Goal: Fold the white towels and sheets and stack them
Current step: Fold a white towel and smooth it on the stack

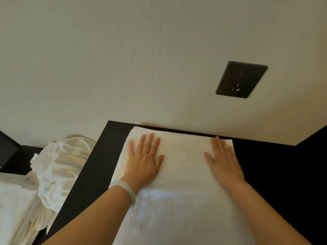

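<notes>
White towel (180, 191) spread on a dark table (92, 170) against the wall, its near end cut off by the frame. Left hand (144, 161) and right hand (224, 161) press flat on its far part, fingers straight and slightly spread, the right blurred. Crumpled sheet (60, 167) and folded stack (16, 206), partly cropped, lie left.

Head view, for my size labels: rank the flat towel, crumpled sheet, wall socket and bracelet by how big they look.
1. flat towel, by far the largest
2. crumpled sheet
3. wall socket
4. bracelet, the smallest, though only part of it shows and it sits nearer the camera than the socket
</notes>
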A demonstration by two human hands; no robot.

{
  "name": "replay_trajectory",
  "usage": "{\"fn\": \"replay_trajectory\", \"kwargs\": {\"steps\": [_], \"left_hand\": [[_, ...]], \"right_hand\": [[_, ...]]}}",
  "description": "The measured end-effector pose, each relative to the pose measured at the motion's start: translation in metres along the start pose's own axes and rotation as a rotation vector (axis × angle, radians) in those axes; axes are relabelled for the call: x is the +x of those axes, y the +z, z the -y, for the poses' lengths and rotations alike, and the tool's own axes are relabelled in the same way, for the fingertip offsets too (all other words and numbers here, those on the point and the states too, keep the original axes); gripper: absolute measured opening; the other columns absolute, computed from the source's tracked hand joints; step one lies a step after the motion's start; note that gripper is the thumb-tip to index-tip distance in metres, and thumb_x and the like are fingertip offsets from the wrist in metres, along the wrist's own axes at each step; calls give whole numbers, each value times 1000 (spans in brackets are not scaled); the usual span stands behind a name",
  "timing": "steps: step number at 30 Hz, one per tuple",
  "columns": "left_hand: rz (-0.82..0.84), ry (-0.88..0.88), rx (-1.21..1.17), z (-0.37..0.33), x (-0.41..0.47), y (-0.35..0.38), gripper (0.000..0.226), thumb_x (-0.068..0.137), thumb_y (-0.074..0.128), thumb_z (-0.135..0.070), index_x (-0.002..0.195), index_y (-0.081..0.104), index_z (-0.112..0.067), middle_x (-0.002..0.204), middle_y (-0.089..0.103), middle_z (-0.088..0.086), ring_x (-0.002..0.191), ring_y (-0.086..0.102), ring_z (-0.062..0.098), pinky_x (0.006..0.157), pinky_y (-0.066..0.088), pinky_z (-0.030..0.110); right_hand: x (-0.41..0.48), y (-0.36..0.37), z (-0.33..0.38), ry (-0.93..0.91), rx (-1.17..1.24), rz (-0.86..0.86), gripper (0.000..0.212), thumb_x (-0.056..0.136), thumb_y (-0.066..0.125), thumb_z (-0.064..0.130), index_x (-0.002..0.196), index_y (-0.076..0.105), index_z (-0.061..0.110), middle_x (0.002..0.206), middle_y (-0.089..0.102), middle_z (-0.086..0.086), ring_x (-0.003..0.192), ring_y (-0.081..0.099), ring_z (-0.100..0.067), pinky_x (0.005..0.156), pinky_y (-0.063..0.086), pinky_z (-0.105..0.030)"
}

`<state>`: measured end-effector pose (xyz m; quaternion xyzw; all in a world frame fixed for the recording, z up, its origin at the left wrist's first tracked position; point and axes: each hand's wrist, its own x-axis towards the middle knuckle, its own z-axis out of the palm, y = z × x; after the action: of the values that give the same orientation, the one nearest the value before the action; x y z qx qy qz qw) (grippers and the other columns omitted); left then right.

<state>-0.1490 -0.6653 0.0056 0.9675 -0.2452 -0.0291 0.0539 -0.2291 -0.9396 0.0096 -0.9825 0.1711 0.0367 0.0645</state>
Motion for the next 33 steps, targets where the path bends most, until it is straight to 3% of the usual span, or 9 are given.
{"fn": "replay_trajectory", "kwargs": {"steps": [5,10,13,16,18,22,26,30,33], "left_hand": [[18,1,11,0,-1,-2,66,97,1,-57,154,-19,-29,161,-25,-5,148,-24,20,120,-7,55],[5,17,-29,-6,-11,-6,64,98,2,-58,152,-20,-31,162,-22,-2,149,-22,21,120,-10,52],[-4,74,14,-5,-45,2,67,91,-9,-67,149,-26,-38,161,-24,-5,148,-24,21,119,-14,53],[20,-37,59,9,-62,-3,70,91,-9,-69,150,-25,-36,159,-26,-5,149,-22,21,118,-12,56],[7,-69,73,1,-64,-12,71,94,-4,-64,153,-20,-28,162,-22,1,149,-19,25,119,-12,56],[-32,140,-37,-55,-95,-9,68,96,-2,-49,158,3,-21,164,-8,3,150,-13,27,119,-15,53],[3,126,-51,-48,-127,3,63,94,-8,-52,153,-19,-33,157,-31,-9,145,-30,16,115,-25,44],[-32,1,25,-4,-141,0,67,88,-18,-57,150,-24,-33,159,-26,-7,147,-24,18,118,-19,43],[17,-122,27,20,-159,-3,75,83,-24,-61,151,-24,-29,162,-20,-2,148,-21,20,121,-11,46]], "right_hand": [[-10,-16,10,219,-120,-48,70,104,14,51,157,-3,8,166,-6,-8,153,-8,-22,123,-8,-43],[-71,18,73,-200,1,-43,70,104,23,50,156,-8,16,160,-16,2,145,-23,-10,118,-21,-35],[-83,14,33,23,-69,-91,68,104,19,50,157,-6,16,164,-12,1,150,-14,-12,122,-12,-37],[-95,-6,-6,337,-78,-66,68,104,13,49,157,-2,10,166,-2,-6,153,-4,-20,123,-1,-42],[-100,-17,-2,395,-107,-94,68,104,15,46,156,-1,4,166,2,-12,153,-1,-25,123,1,-44],[-118,-10,75,-18,84,-222,64,105,37,33,155,9,5,164,7,-13,153,1,-26,121,-14,-38],[-142,19,98,-165,22,-62,60,106,19,40,157,-7,20,162,-17,4,150,-18,-12,118,-20,-34],[-167,21,29,-7,-19,-97,64,103,15,47,157,-2,17,165,-7,1,150,-12,-10,121,-13,-33],[-198,14,-19,266,-87,-57,78,87,-12,59,153,-13,17,166,-6,-2,150,-11,-14,124,-5,-40]]}}
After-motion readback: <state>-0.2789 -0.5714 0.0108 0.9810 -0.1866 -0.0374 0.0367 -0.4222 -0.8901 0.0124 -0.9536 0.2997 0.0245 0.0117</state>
